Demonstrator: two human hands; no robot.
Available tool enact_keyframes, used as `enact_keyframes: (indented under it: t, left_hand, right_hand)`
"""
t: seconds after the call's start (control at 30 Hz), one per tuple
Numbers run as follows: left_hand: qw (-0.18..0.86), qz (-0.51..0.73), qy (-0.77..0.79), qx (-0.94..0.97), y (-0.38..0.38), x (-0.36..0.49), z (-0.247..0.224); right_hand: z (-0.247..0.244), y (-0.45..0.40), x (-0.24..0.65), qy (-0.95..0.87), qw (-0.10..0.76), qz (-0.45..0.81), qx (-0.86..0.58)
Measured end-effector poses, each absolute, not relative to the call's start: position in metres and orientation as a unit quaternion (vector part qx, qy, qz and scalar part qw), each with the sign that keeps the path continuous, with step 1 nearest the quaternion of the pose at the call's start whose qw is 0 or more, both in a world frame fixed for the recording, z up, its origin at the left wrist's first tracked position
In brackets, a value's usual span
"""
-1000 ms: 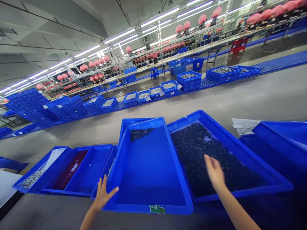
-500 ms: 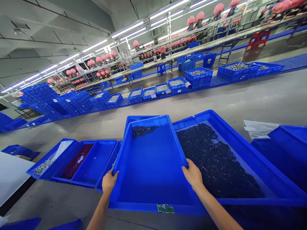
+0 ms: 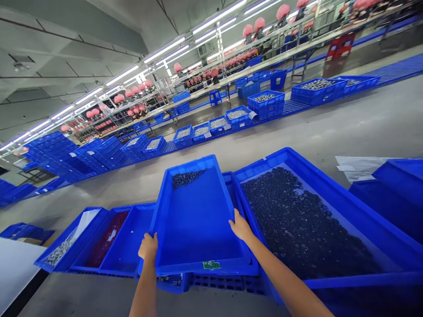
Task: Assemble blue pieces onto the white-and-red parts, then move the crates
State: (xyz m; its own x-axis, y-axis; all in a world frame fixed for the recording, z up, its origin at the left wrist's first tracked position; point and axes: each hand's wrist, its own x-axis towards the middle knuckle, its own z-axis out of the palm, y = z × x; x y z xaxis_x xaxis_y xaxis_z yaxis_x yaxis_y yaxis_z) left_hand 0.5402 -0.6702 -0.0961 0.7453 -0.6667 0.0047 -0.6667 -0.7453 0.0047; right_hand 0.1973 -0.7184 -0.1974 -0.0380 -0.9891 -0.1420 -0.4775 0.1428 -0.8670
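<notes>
Grey work surface (image 3: 330, 132), blue tray (image 3: 198, 224) gripped by left hand (image 3: 148, 246) and right hand (image 3: 240, 226)

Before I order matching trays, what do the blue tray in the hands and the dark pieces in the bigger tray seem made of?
The blue tray looks like moulded plastic: glossy, with a formed rim. The dark pieces in the larger blue tray have a dull sheen, perhaps rubber or plastic; too small to tell.

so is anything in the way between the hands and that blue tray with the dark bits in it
Nothing visible stands in the way. The left hand and right hand are on the rim of the blue plastic tray, one at each side, with nothing between them and it. The dark pieces lie at the tray's far end.
</notes>
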Motion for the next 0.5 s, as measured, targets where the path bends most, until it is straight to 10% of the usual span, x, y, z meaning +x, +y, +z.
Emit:
enact_keyframes:
  t: [0.3, 0.5]
  left_hand:
    - [0.113, 0.084, -0.494, 0.858, -0.638, 0.449, -0.089]
    - [0.066, -0.388, -0.629, 0.67, -0.568, 0.233, -0.234]
  right_hand:
    - [-0.234, -0.655, 0.07, 0.837, 0.235, -0.354, -0.345]
    - [-0.242, -0.639, -0.119, 0.914, 0.057, -0.312, -0.252]
